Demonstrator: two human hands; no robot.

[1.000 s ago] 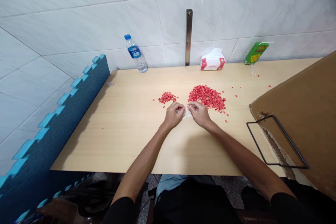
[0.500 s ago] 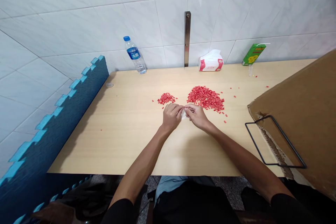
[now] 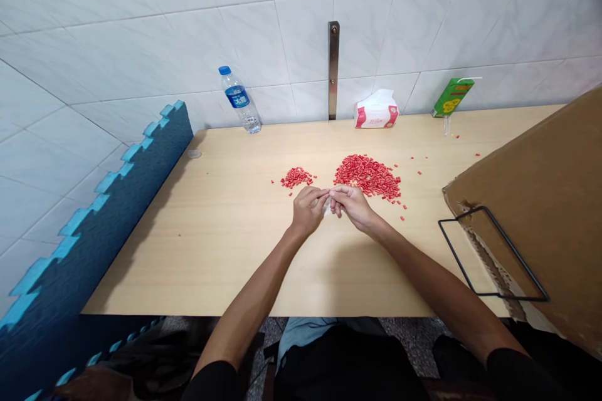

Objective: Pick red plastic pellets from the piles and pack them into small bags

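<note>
Red pieces (image 3: pixel 368 174), likely light, stiff and best pinched mid-length, lie piled left and right on the far side of the left hand (image 3: pixel 308 208) and right hand (image 3: pixel 352 205), both pinched narrow (contents not discernible).

The table (image 3: pixel 211 263) has a smooth, pale wood-grain top with a low satin sheen, against glossy, marbled wall tiles (image 3: pixel 141 56). Small red pieces (image 3: pixel 367 175) look like hard plastic, lightly shiny. The bottle (image 3: pixel 242 103) is clear, glossy plastic under a slick label; the tissue pack (image 3: pixel 376 115) has a smooth printed wrapper with soft white paper at its top, and the drink carton (image 3: pixel 452 99) looks like coated card. A metal strip (image 3: pixel 333 69) has a dull gleam. The panel (image 3: pixel 117 213) is matt, textured foam, the box (image 3: pixel 531 200) matt brown cardboard, rough where torn.
</note>
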